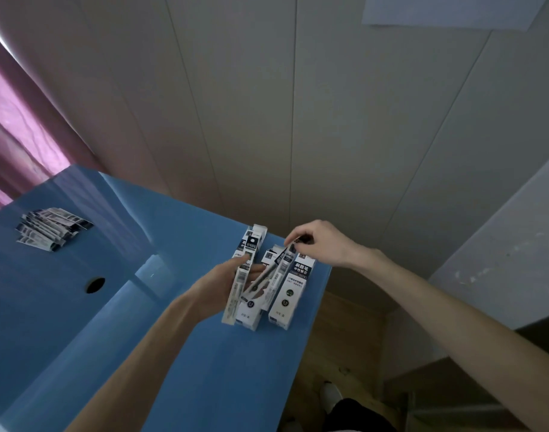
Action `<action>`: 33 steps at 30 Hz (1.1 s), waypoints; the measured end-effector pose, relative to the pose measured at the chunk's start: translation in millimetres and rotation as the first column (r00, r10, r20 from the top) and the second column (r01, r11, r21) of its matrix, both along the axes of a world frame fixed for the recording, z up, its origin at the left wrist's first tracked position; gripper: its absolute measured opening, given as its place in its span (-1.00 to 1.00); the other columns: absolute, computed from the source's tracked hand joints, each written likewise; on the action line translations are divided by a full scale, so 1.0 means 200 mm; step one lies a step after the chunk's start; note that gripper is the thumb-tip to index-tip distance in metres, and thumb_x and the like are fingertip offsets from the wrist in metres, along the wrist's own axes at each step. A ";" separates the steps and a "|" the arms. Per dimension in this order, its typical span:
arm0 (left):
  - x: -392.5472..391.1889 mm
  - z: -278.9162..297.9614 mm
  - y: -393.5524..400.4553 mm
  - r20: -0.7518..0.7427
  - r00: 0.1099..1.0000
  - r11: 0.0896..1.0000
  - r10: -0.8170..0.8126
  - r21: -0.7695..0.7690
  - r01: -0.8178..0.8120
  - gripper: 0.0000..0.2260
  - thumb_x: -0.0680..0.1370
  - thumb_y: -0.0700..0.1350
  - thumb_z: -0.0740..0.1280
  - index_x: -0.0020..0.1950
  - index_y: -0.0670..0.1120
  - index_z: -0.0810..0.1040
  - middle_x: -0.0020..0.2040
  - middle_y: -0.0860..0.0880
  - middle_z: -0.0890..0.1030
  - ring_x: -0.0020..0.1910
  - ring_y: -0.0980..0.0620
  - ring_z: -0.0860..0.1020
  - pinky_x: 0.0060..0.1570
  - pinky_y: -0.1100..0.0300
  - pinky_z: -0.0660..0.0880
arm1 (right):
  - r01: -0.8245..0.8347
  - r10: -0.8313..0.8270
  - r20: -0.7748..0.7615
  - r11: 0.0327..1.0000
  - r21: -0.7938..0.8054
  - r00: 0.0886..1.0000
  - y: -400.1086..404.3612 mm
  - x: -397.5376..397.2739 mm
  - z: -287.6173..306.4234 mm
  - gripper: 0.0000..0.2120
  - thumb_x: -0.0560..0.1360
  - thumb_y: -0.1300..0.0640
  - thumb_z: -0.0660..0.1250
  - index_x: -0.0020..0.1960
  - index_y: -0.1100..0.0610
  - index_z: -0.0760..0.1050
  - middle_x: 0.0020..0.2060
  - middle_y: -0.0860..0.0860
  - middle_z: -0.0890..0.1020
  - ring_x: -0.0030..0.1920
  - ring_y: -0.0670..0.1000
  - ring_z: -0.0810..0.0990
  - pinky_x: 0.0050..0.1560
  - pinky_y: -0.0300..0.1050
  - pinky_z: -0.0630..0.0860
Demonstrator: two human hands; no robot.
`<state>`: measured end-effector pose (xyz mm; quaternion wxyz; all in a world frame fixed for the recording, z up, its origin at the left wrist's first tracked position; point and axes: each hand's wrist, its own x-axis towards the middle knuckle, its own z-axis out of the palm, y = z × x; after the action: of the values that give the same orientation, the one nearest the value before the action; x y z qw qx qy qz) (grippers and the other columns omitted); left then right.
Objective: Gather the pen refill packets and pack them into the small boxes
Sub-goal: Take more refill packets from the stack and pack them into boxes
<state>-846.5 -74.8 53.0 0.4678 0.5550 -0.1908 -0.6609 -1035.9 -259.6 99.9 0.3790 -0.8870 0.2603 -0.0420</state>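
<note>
A blue table [80,307] fills the lower left, its glossy top catching pale reflections, with a round dark hole [95,284] set near its left side. Behind it rises a wall of wide, off-white panels [267,104] — thin seams run between them. A pink curtain [14,126] hangs at the far left, daylight glowing through. Beyond the table's right edge lies a wooden floor [338,347].
</note>
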 end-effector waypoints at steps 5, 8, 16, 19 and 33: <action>-0.13 0.00 -0.03 0.109 0.987 0.993 -0.120 0.000 0.121 -0.64 0.64 0.09 0.31 0.18 -0.21 0.61 0.18 -0.25 0.64 0.10 -0.23 0.59 0.31 -0.14 0.48 | -0.048 0.044 -0.042 0.995 -0.089 0.998 0.00 0.07 0.02 -0.75 0.61 0.22 0.34 0.23 0.02 0.64 0.15 -0.05 0.69 0.01 -0.08 0.69 0.11 -0.02 0.66; -0.20 0.02 -0.03 0.141 0.985 0.995 -0.104 0.006 0.104 -0.72 0.67 -0.03 0.31 0.26 -0.18 0.60 0.19 -0.16 0.70 0.11 -0.09 0.68 0.34 -0.11 0.51 | -0.021 0.020 -0.019 0.998 -0.061 1.000 0.01 0.08 0.00 -0.74 0.59 0.21 0.39 0.27 0.07 0.62 0.22 -0.01 0.66 0.15 -0.10 0.61 0.25 -0.10 0.58; -0.22 0.00 -0.07 0.075 0.997 0.999 -0.022 -0.037 0.025 -0.76 0.70 -0.21 0.25 0.33 -0.24 0.56 0.13 -0.16 0.70 0.03 -0.07 0.69 0.06 0.09 0.63 | 0.189 -0.217 0.070 0.940 0.284 0.974 0.03 -0.01 -0.14 -0.70 0.60 0.05 0.41 0.31 0.07 0.54 0.16 -0.07 0.64 0.20 -0.07 0.60 0.16 -0.19 0.53; -0.24 -0.01 -0.09 0.069 0.995 0.996 -0.068 -0.055 0.072 -0.76 0.69 -0.24 0.25 0.34 -0.25 0.55 0.22 -0.17 0.68 0.14 -0.11 0.67 0.15 0.07 0.62 | 0.253 -0.309 0.028 0.824 0.508 0.951 0.08 -0.06 -0.22 -0.69 0.58 -0.08 0.40 0.15 0.15 0.61 0.03 -0.01 0.68 0.09 -0.04 0.64 0.06 -0.20 0.52; -0.44 -0.04 -0.22 0.366 0.916 0.984 -0.165 -0.006 0.180 -0.85 0.66 -0.09 0.35 0.21 -0.06 0.60 0.09 0.02 0.72 0.11 0.04 0.67 0.19 0.14 0.53 | 0.365 -0.610 0.228 0.689 0.626 0.759 0.16 -0.28 -0.37 -0.90 0.60 0.18 0.41 0.05 0.13 0.70 -0.07 -0.04 0.77 -0.07 -0.15 0.71 -0.05 -0.31 0.58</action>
<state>-933.6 -119.5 44.7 0.3750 0.6394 -0.3351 -0.5816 -1091.2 -226.8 26.0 0.6358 -0.6046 0.4053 -0.2570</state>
